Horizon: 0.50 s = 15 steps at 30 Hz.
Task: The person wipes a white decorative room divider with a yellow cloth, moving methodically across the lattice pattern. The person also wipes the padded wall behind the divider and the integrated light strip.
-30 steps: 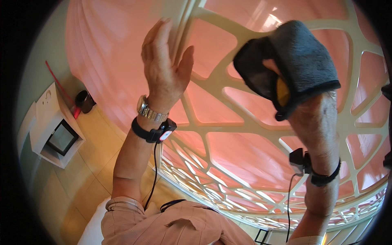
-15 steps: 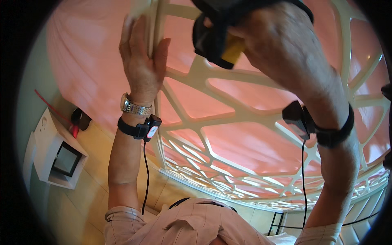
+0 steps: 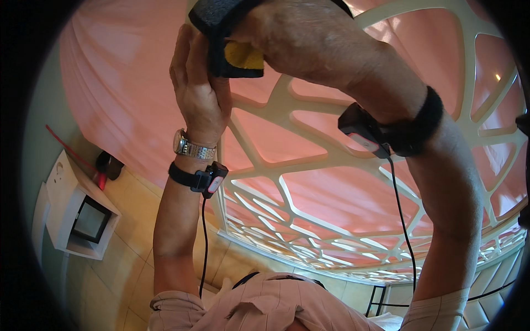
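My left hand (image 3: 203, 107) lies with its fingers stretched upward against the upright edge of a cream lattice panel (image 3: 269, 165). Part of its fingertips is covered by a black tool with a yellow block (image 3: 244, 57); its exact kind cannot be made out. That tool is in my right hand (image 3: 298, 36), whose fingers are hidden behind the wrist and the tool. It sits close to my left fingers, at the panel's edge; whether it touches them I cannot tell. Pink cloth (image 3: 121, 88) hangs left of the panel and shows through its openings.
Low on the left wall, a white box (image 3: 55, 187) with a dark-framed opening juts out. Beside it are a red cord (image 3: 69, 144) and a dark object (image 3: 114, 165). Beige tiles (image 3: 116, 276) cover the floor. Black cables run down from both wrist straps.
My right hand has brought the black-and-yellow tool leftward to the panel's edge, beside my left fingers. My left hand has shifted slightly right and down.
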Available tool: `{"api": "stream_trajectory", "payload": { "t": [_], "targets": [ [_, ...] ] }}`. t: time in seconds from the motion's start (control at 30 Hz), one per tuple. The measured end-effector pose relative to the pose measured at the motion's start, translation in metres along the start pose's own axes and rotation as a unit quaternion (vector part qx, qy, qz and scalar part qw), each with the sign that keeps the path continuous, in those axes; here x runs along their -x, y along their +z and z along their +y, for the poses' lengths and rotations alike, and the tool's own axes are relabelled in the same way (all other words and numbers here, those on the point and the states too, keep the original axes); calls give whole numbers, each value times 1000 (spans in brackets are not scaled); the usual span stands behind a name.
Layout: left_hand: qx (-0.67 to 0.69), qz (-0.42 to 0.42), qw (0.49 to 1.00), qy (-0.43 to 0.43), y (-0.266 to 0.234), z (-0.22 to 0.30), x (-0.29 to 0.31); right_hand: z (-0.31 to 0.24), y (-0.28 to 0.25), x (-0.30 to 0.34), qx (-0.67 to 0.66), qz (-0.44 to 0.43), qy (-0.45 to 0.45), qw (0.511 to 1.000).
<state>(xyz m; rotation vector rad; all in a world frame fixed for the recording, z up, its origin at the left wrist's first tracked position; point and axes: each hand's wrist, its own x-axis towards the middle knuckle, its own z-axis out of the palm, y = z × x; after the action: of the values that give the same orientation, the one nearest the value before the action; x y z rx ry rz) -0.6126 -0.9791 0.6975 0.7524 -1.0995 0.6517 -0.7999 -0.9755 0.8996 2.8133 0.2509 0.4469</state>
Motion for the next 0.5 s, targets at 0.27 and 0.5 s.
{"api": "stream_trajectory", "payload": {
  "t": [0.27,0.5],
  "targets": [
    [84,-3,996,-42,-6,1,2,-19,-5,6,53,-53,41,996],
    [-148,20,983,103,-5,12,-8,-26,-5,58,236,78,-13,968]
  ]
}}
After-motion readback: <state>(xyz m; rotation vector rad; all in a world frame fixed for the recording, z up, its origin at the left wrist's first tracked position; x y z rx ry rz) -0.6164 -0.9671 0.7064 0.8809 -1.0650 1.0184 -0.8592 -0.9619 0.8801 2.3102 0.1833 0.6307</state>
